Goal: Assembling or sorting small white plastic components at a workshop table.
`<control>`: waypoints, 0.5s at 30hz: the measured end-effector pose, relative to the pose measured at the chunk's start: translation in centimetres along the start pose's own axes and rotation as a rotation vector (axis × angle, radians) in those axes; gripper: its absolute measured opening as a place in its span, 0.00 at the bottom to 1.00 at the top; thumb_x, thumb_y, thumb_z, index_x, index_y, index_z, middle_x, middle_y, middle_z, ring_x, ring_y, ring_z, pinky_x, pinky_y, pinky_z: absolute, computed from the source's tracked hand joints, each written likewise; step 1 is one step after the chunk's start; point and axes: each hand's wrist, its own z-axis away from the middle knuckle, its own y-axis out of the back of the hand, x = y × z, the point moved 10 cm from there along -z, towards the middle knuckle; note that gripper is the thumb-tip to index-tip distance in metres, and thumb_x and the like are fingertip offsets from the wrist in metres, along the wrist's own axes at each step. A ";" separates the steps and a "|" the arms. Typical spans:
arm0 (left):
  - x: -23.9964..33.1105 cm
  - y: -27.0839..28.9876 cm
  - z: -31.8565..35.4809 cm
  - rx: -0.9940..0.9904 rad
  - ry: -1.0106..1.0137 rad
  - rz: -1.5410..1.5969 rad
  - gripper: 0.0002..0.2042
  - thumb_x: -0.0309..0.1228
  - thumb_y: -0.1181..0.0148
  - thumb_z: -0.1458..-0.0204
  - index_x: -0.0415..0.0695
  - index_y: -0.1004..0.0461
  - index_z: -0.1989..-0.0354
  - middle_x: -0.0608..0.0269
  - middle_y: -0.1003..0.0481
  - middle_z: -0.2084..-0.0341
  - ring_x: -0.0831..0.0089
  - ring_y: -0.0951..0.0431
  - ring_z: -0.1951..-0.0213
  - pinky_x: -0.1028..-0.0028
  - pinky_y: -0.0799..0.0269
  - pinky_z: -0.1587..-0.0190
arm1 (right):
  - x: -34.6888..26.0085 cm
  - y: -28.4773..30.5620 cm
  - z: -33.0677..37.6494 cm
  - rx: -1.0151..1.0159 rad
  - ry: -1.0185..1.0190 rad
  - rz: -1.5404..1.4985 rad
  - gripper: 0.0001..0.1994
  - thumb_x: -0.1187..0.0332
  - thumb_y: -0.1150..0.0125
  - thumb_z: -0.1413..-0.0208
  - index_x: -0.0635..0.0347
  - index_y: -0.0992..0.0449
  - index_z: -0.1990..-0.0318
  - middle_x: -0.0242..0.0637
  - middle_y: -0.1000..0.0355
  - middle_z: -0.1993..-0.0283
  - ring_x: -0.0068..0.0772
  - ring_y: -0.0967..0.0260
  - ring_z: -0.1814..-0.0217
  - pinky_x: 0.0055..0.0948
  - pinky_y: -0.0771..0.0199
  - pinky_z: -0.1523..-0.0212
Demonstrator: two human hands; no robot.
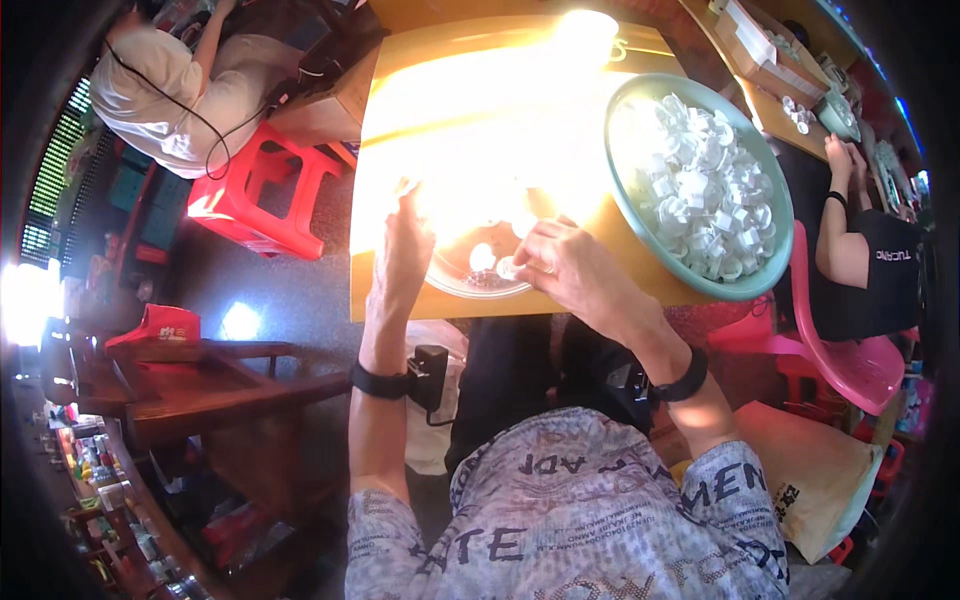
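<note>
My right hand (570,262) bends over a shallow round tray (470,291), thumb and fingers pinched on a small white round piece (507,268). A few more small pieces (482,258), white and shiny, lie in the tray beside it. At the tray's left side, my left hand (405,240) is raised with its fingers drawn together. Glare washes out its fingertips, so whatever they hold cannot be made out. To the right of my right hand, a pale green basin (765,285) holds a heap of white plastic parts (705,195).
Strong light whitens much of the yellow table (640,240). A bright lamp (585,35) stands at its far edge. A red stool (265,195) and a seated person (170,90) are at left. Another person (860,260) sits at right by a pink chair (850,370).
</note>
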 end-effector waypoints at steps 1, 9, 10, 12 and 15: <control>0.5 0.4 0.0 -0.003 0.087 0.071 0.12 0.21 0.49 0.48 0.39 0.30 0.55 0.42 0.28 0.61 0.50 0.25 0.65 0.65 0.29 0.61 | 0.2 -0.3 0.7 0.010 0.033 0.025 0.05 0.72 0.40 0.50 0.65 0.27 0.71 0.42 0.30 0.66 0.42 0.33 0.58 0.36 0.32 0.55; 6.5 -0.1 5.1 -0.181 0.081 0.314 0.11 0.29 0.37 0.54 0.33 0.24 0.67 0.53 0.28 0.83 0.73 0.29 0.80 0.71 0.34 0.75 | 0.3 -0.8 1.6 0.035 0.044 0.073 0.06 0.71 0.39 0.51 0.65 0.28 0.72 0.41 0.31 0.67 0.41 0.34 0.57 0.36 0.32 0.53; 6.7 -0.7 5.2 -0.214 0.086 0.280 0.12 0.30 0.36 0.55 0.33 0.24 0.66 0.54 0.28 0.84 0.73 0.29 0.80 0.71 0.34 0.75 | 0.0 -0.9 1.3 0.042 0.051 0.078 0.07 0.70 0.40 0.50 0.65 0.28 0.70 0.42 0.30 0.67 0.43 0.33 0.58 0.37 0.32 0.54; 6.6 -1.8 5.1 -0.285 0.063 0.174 0.14 0.30 0.36 0.57 0.32 0.24 0.65 0.55 0.29 0.87 0.71 0.29 0.81 0.71 0.33 0.74 | 0.3 -1.5 1.1 0.053 0.057 0.082 0.08 0.68 0.41 0.49 0.65 0.28 0.69 0.43 0.30 0.67 0.45 0.33 0.58 0.38 0.33 0.56; 5.9 -2.8 5.0 -0.338 0.145 0.130 0.12 0.27 0.38 0.56 0.34 0.25 0.64 0.45 0.24 0.74 0.59 0.22 0.72 0.68 0.29 0.68 | 1.1 -1.2 0.6 0.141 0.075 -0.021 0.09 0.68 0.41 0.49 0.65 0.29 0.70 0.46 0.30 0.68 0.47 0.32 0.57 0.40 0.33 0.57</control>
